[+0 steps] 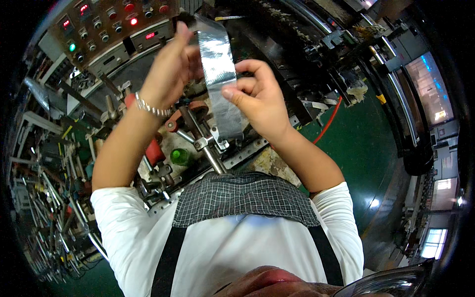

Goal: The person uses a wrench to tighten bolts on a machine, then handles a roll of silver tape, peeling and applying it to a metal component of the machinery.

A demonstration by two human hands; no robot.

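A shiny silver foil-like strip (217, 62) stretches away from me above the machine, its nearer end greyer and duller. My right hand (260, 99) is closed on the strip's right edge, with the thumb on top and the fingers bent behind. At the strip's left side is my left hand (170, 69), a metal-banded watch or bracelet on its wrist. Its thumb points up, away from the strip. The other fingers reach to the strip's left edge, but blur and the strip hide their tips, so I cannot tell whether they grip it.
A control panel (111, 29) with knobs and lit displays stands at the far left. Below my hands are a metal shaft (213, 161), a brown roller (198, 108) and a green bottle (180, 157). Several metal rods (54, 208) crowd the left; a red hose (329, 121) runs at right.
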